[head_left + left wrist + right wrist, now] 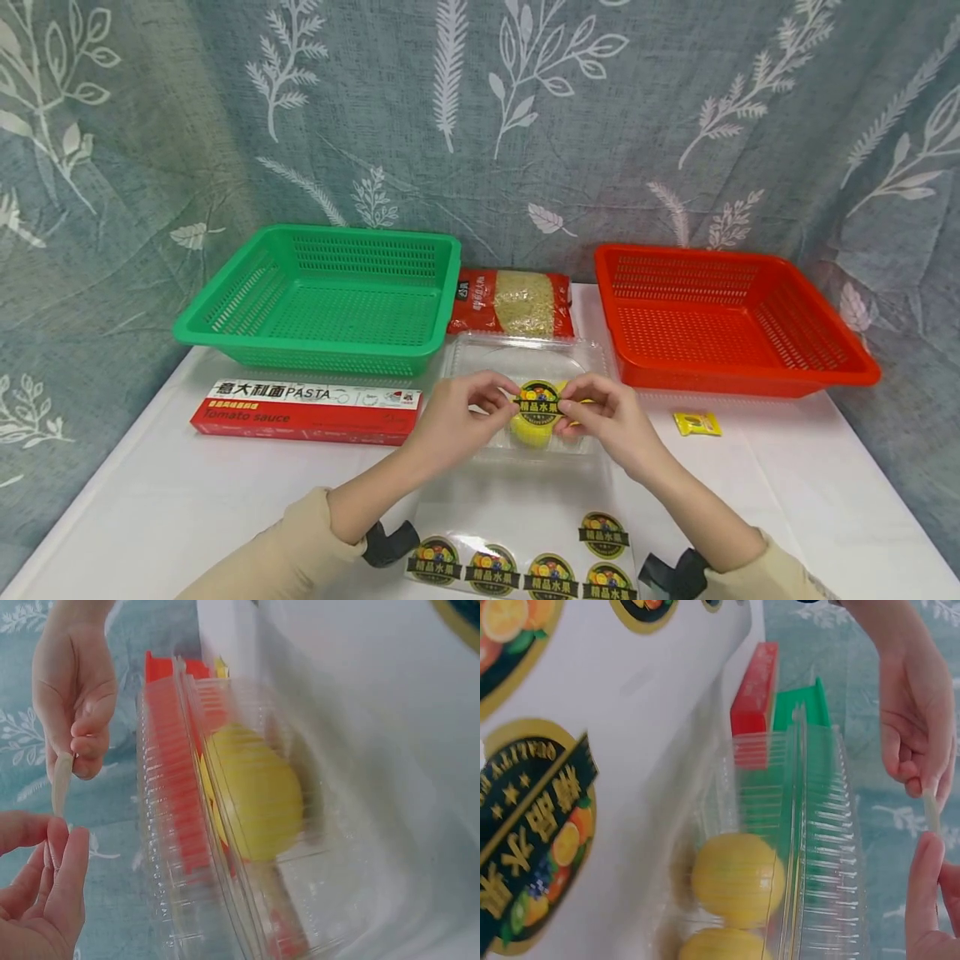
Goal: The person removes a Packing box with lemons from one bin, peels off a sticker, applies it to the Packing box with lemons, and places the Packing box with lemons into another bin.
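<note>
Both hands hold a round fruit sticker (pixel 538 401) stretched flat between them. My left hand (pixel 507 402) pinches its left edge and my right hand (pixel 568 407) pinches its right edge. The sticker hangs just above a clear plastic clamshell box (pixel 525 358) with yellow round fruit (pixel 532 432) inside. In the left wrist view the sticker (pixel 60 784) shows edge-on between my left hand (pixel 60 829) and the right hand (pixel 79 742), apart from the box (pixel 187 847). The right wrist view shows two yellow fruits (pixel 737 877) under the lid.
A backing sheet (pixel 525 550) with several more stickers lies at the near edge. A green basket (pixel 330 300) stands back left and a red basket (pixel 720 321) back right. A pasta box (pixel 307 408), a noodle pack (pixel 513 302) and a small yellow packet (pixel 697 423) lie around.
</note>
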{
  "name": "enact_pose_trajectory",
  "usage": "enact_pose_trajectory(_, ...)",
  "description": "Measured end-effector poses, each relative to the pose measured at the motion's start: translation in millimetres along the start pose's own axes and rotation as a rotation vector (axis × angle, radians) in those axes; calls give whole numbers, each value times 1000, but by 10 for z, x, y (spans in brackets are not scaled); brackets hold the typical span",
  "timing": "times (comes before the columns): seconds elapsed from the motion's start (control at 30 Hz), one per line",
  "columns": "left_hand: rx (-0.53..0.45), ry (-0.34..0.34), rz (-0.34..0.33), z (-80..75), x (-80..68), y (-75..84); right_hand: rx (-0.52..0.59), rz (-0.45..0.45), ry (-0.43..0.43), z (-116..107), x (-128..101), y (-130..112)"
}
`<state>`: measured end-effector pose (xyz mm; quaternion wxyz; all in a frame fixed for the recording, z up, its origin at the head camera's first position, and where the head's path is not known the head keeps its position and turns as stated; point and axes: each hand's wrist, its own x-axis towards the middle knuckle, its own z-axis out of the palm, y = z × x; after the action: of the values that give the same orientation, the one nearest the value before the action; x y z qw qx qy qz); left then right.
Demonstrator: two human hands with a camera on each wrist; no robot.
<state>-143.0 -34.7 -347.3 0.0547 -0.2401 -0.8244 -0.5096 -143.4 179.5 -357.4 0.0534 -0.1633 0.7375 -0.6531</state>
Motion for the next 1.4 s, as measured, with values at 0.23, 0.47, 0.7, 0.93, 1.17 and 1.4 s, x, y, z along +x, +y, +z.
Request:
enact_pose_trajectory(0.23,33,17,-18,-10,101,2,-47,13,33,-14,112,-47)
enact_pose_trajectory(0.47,52,38,-31,5,188,-45,-158,3,44,-53,235,-15)
enact_pose_trajectory(0.7,137,39,-7,10,292,-81,-289,-16,58,-63,345,2)
enact_pose_trajectory(0.93,196,30,-38,38,357,-153,-418,-64,54,-60,437,68)
enact_pose_trajectory(1.17,267,7,-63,67,386,-218,-548,-51,37,-43,506,148)
enact_pose_trajectory(1.4,296,-10,-68,98,413,-252,-666,-42,57,-5,516,131)
